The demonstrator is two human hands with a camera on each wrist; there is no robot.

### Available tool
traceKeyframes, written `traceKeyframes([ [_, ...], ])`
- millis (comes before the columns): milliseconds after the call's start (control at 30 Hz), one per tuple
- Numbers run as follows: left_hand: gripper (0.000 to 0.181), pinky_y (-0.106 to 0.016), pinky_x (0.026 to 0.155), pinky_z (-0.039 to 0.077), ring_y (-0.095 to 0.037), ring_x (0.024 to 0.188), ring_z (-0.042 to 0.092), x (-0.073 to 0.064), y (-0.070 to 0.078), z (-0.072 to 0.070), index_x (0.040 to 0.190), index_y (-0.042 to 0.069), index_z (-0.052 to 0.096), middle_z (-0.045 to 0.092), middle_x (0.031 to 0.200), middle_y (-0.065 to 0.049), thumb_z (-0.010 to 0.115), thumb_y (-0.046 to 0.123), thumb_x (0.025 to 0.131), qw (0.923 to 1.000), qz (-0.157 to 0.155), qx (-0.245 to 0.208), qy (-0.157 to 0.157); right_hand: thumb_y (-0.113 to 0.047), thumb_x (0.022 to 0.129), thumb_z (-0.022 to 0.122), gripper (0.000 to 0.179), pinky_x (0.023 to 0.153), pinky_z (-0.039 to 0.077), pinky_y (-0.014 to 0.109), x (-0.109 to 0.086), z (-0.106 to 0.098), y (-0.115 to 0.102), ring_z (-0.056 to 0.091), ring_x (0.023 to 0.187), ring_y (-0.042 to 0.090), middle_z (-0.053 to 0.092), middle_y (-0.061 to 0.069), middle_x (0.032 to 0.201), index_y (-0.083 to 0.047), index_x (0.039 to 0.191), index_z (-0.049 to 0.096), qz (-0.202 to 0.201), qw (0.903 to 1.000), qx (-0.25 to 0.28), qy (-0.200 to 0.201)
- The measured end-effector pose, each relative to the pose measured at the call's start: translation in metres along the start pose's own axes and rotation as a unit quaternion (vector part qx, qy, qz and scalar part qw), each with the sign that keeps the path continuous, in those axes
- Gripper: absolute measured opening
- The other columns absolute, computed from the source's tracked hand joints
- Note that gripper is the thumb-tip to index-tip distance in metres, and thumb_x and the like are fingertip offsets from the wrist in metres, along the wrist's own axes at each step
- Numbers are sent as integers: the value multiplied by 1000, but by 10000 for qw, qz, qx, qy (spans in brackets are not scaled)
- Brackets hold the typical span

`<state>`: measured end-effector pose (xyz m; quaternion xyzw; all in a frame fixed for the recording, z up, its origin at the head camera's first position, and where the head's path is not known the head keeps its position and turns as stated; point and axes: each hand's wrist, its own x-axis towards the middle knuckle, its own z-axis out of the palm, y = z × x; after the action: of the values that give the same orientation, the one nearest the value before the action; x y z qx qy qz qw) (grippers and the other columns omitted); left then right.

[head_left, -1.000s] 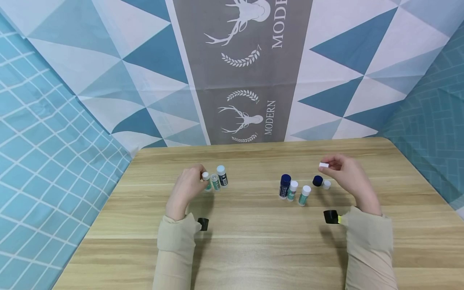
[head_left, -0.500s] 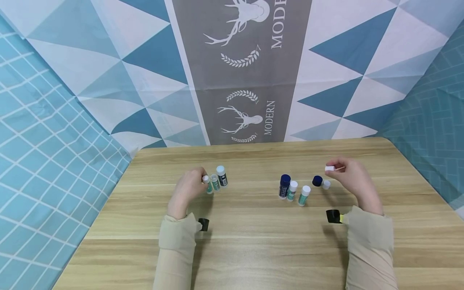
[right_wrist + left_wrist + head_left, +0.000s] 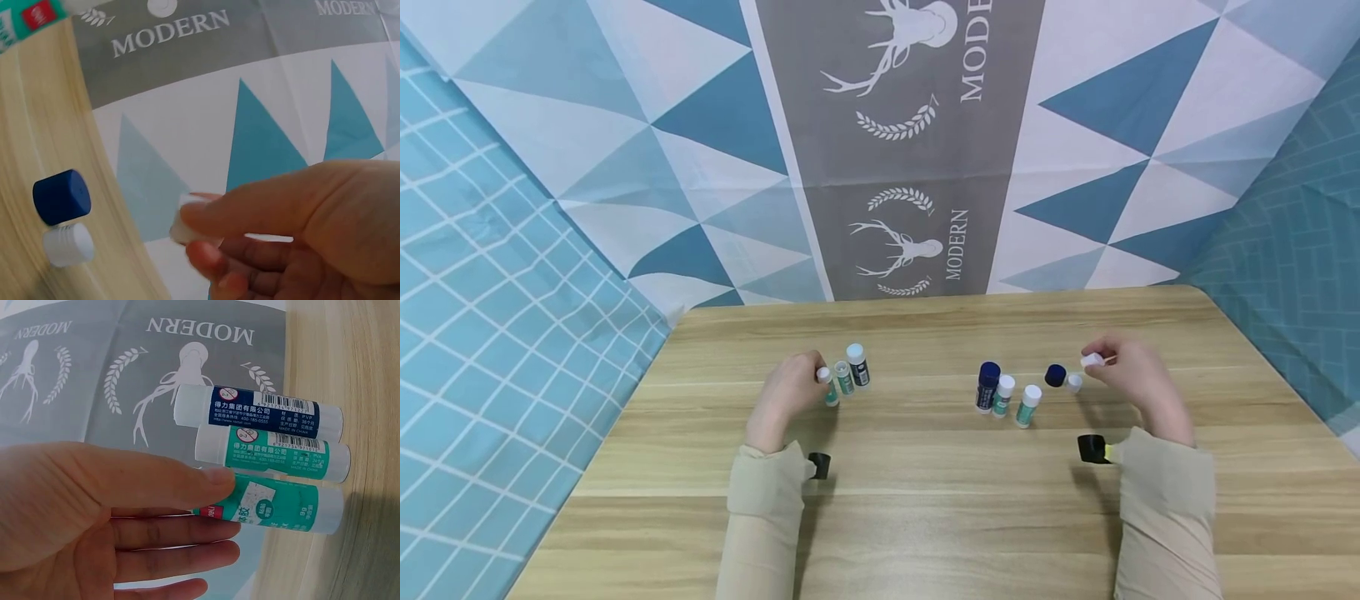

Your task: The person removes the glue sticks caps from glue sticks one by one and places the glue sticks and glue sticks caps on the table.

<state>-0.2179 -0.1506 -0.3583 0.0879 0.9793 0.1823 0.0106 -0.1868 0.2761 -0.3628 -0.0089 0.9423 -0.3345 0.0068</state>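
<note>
My left hand [image 3: 786, 387] pinches a green glue stick [image 3: 281, 505] between thumb and fingers, at the left of a small row. Right beside it stands another green glue stick [image 3: 284, 453], then a navy one [image 3: 269, 411] with a pale top. My right hand [image 3: 1131, 375] pinches a small white cap [image 3: 187, 219] between thumb and fingers, above the table's right part. Just below it sit a navy cap [image 3: 62, 197] and a white cap [image 3: 69, 244], side by side on the table.
Right of the table's middle stand a navy glue stick [image 3: 987, 387] and two green glue sticks with white caps, the nearer [image 3: 1028, 406] a little apart. A patterned cloth [image 3: 902, 167] hangs behind the wooden table [image 3: 925, 517].
My right hand has moved down and slightly right with the white cap, nearer the two caps on the table. The glue stick in my left hand has come slightly lower and tilted.
</note>
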Motion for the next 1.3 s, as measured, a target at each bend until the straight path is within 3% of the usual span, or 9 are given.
traceKeyframes([
  [333, 11, -32, 60, 45, -18, 65, 52, 0, -4, 1, 87, 2, 61, 62, 78, -7, 62, 6, 77, 9999, -1, 54, -88, -5, 85, 50, 32, 75, 44, 49, 2, 2, 10, 50, 92, 39, 51, 33, 110, 13, 111, 53, 498, 9947, -506, -747],
  [567, 10, -32, 60, 44, -18, 66, 52, -1, -7, 0, 88, 4, 60, 61, 80, -6, 62, 6, 78, 9997, -175, -62, -144, -11, 84, 53, 32, 72, 43, 46, 0, 6, 13, 50, 89, 36, 53, 29, 108, 10, 109, 54, 932, 9897, -367, -1026],
  [833, 12, -34, 63, 45, -18, 67, 53, 1, -7, 2, 88, 3, 61, 61, 79, -6, 63, 7, 77, 9998, -58, 15, -182, -11, 82, 56, 31, 72, 43, 46, 4, 12, 18, 52, 89, 36, 54, 29, 106, 10, 105, 55, 849, 9910, -538, -879],
  [1300, 14, -33, 63, 46, -18, 68, 53, 3, -5, 3, 88, 4, 61, 61, 79, -6, 66, 8, 76, 9995, -75, -15, -299, -7, 79, 59, 19, 64, 41, 36, 11, 20, 27, 50, 76, 28, 57, 19, 88, 6, 91, 57, 759, 9917, -719, -754],
])
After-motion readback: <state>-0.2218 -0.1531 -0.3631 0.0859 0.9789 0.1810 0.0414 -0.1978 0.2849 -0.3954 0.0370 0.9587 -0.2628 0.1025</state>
